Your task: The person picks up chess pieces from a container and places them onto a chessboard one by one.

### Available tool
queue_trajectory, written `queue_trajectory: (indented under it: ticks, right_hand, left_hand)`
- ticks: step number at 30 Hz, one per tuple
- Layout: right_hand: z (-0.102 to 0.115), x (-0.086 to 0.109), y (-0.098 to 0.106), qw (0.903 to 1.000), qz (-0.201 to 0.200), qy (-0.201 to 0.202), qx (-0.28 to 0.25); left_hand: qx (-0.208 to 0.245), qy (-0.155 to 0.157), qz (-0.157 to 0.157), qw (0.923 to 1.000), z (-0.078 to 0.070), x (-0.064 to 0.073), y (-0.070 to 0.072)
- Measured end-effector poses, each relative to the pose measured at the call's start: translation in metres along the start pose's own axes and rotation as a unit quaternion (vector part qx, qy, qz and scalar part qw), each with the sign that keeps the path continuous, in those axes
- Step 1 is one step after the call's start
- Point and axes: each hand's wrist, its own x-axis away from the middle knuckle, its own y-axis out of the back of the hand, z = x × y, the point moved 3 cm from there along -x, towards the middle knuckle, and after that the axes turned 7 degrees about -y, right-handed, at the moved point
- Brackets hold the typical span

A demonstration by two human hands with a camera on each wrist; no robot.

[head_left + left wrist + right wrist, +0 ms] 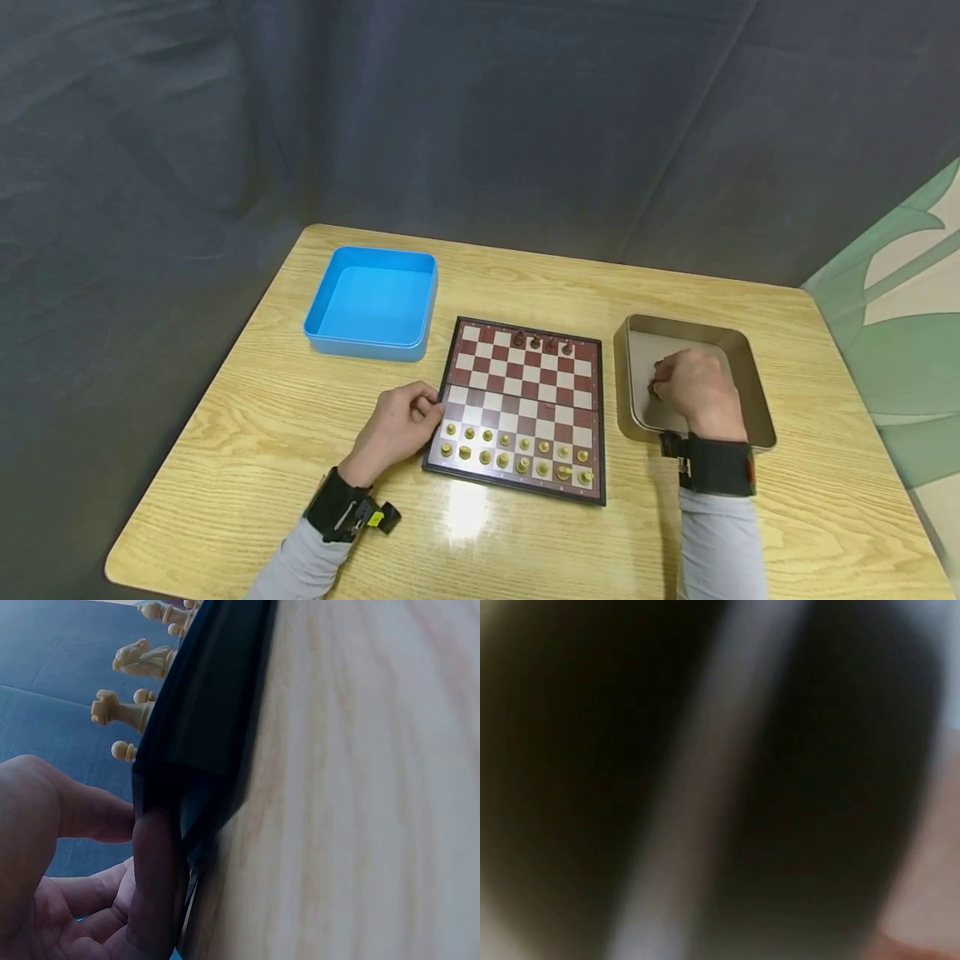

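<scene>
On wood-grained table (247, 433), left hand (397, 422) pinching square checkered board (517, 388), right hand (696, 385) in round-cornered metallic tin (752, 385), its grip unclear

I can read no word, number or brand anywhere here. In the margin of the chessboard (483, 382), whose edge my left fingers (156, 889) touch, run tiny marks beside the squares, too small for me to make out as letters or figures. The yellow patch (376, 518) by the black strap (332, 505) on my left wrist gives me nothing legible, and my right wrist view is too blurred for reading
</scene>
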Motion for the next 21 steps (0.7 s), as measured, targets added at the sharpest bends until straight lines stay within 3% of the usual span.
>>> queue_trajectory:
  ticks: [13,21]
  right_hand:
    - [0.0010,-0.0035,0.0006,0.9993,-0.020,0.028,0.018]
    - [0.0007,-0.0003,0.0056,0.9991,-0.038,0.021,-0.001]
  left_hand:
    - [0.000,-0.003,0.001,1.0000,-0.0006,0.0003,0.0004]
    - [-0.001,-0.006,0.003,1.0000,-0.0004,0.0003,0.0001]
